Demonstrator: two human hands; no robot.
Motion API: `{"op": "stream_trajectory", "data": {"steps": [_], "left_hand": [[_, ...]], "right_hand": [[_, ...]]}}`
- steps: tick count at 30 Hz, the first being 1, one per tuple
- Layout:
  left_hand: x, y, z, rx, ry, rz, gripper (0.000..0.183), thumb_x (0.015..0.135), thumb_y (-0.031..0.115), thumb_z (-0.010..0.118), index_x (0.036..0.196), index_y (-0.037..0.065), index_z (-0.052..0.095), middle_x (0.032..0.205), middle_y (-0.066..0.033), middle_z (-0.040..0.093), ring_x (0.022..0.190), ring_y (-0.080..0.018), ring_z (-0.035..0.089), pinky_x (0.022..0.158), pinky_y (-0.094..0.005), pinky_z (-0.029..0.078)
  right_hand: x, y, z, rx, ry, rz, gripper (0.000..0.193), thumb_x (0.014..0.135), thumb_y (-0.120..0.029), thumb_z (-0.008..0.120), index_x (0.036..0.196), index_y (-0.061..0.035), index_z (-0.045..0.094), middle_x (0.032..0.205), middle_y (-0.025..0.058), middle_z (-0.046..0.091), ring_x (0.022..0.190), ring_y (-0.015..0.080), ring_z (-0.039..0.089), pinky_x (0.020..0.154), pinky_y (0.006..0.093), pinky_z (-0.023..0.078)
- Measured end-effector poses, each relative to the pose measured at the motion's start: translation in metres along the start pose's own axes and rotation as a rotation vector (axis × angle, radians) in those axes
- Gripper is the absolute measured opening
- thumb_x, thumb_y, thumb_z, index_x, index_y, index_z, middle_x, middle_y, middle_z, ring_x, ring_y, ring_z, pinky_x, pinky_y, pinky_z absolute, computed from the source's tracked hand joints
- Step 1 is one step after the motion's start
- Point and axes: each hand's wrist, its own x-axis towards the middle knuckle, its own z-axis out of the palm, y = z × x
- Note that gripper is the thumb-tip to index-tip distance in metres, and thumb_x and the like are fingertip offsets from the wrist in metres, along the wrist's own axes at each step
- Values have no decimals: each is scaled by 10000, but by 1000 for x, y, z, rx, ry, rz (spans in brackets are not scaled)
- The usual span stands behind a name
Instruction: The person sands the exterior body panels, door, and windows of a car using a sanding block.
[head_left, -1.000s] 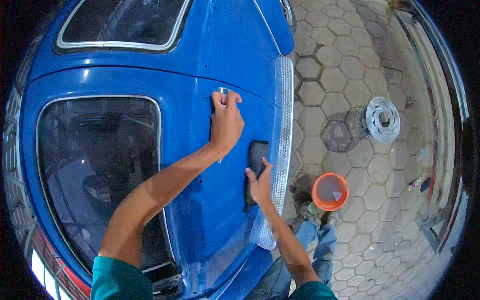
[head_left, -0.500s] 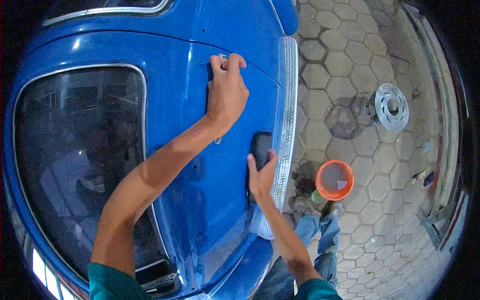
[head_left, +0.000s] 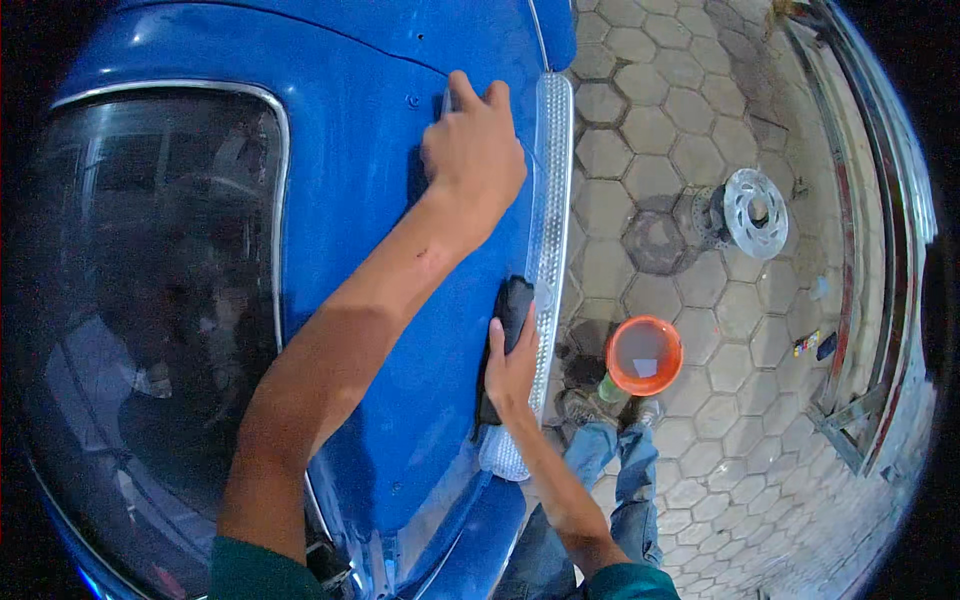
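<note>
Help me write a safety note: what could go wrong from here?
The round orange bucket of cloudy liquid stands close by the person's grey shoes; a careless step might tip it.

The dark oblong pad in the right hand is near the edge of the curved blue car body, so it might slip off.

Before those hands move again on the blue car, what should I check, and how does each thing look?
1. Left hand at the metal handle: ok.
2. Left hand's firm grip: cannot tell; it covers most of the handle.
3. Right hand on the dark oblong object: ok, gripping it.
4. Orange bucket upright: ok, with liquid inside.
5. Shoes well apart from the bucket: not ok, they are right beside it.
</note>
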Motion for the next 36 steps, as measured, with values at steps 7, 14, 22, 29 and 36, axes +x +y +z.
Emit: {"op": "stream_trajectory", "data": {"steps": [7,14,22,29,36], "left_hand": [[46,-48,-32,-56,129,373,245,865,299,649,1019,109,645,974,-102,662,941,-314,655,815,-458,528],[51,-41,-47,11,-18,443,294,896,323,638,1076,107,724,1330,-153,573,1371,-336,392,1148,-558,244],[55,-52,-22,-141,-237,431,253,889,256,656,1043,65,720,1106,-118,671,1103,-342,552,1084,-514,318],[54,-66,-54,-347,-562,415,302,872,263,692,1123,95,702,1220,-169,639,1345,-371,418,1189,-500,160],[72,-68,-14,-562,-303,584,313,772,231,759,1049,93,710,940,-136,711,874,-277,685,788,-395,536]], "right_hand": [[-7,-8,3,58,31,-9,754,946,-465,549,1532,-100,246,1175,248,500,1062,427,535,957,458,413],[5,-31,0,10,41,-46,756,951,-446,560,1534,-87,239,1150,252,509,1065,402,527,932,446,413],[33,-15,-3,93,28,-61,737,952,-435,561,1530,-98,252,1202,283,504,1057,432,542,944,452,413],[-4,-45,-6,88,-43,-114,748,941,-393,587,1524,-65,253,1176,252,507,1095,403,525,961,443,401],[59,-64,-23,336,-108,-152,670,929,-262,611,1478,0,330,1420,214,453,1287,300,465,1098,371,326]]}}
